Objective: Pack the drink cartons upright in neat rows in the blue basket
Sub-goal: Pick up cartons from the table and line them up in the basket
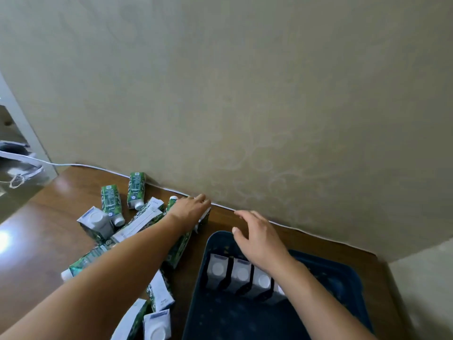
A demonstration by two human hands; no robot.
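The blue basket [343,278] sits on the brown table at the lower right. Inside it, a row of upright drink cartons [241,273] shows white caps on top; my right forearm covers the row's right end. Many green and white loose cartons [111,203] lie scattered on the table left of the basket. My left hand [190,209] reaches to the wall and closes over one carton [203,222] there. Above the basket's far rim hovers my right hand [259,239], fingers spread and holding nothing.
A patterned wall rises right behind the table, with a white cable [306,233] running along its foot. Off the table's left edge stands a white bag [22,168] beside a white frame. More cartons [157,325] lie close to me, left of the basket.
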